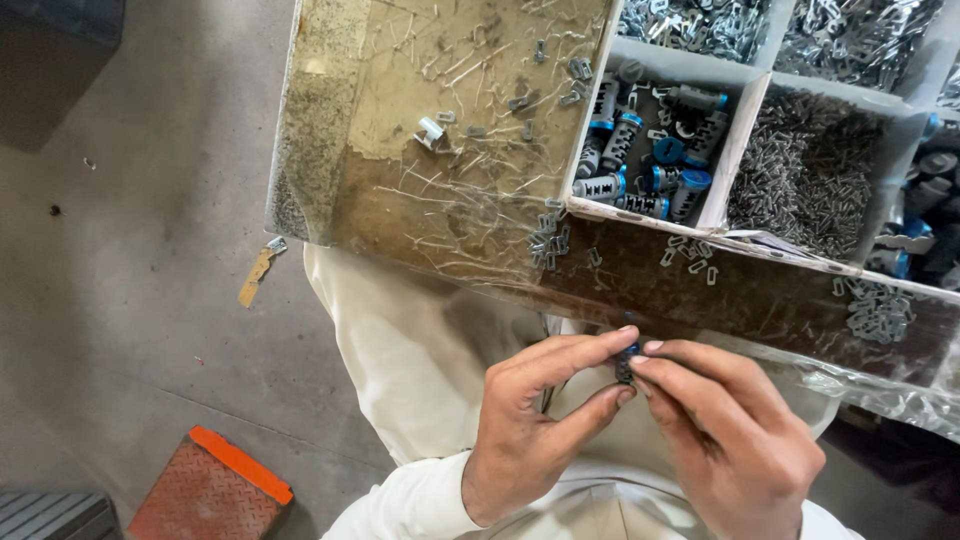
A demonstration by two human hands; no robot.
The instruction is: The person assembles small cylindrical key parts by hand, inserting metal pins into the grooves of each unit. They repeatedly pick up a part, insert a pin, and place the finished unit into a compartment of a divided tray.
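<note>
Both hands meet over my lap, below the front edge of a worn brown work tray (400, 200). My left hand (535, 425) and my right hand (725, 440) pinch one small dark cylinder part with a blue end (627, 362) between their fingertips; most of it is hidden by the fingers. A compartment (650, 140) just above holds several similar grey cylinders with blue ends. Small metal clips (548, 240) lie loose on the tray near its front edge.
Neighbouring compartments hold heaps of small metal pins (810, 170) and clips (700, 20). More clips (880, 310) lie at the right front edge. On the concrete floor lie an orange-edged tread plate (210, 490) and a small tan scrap (258, 272). My pale garment covers my lap.
</note>
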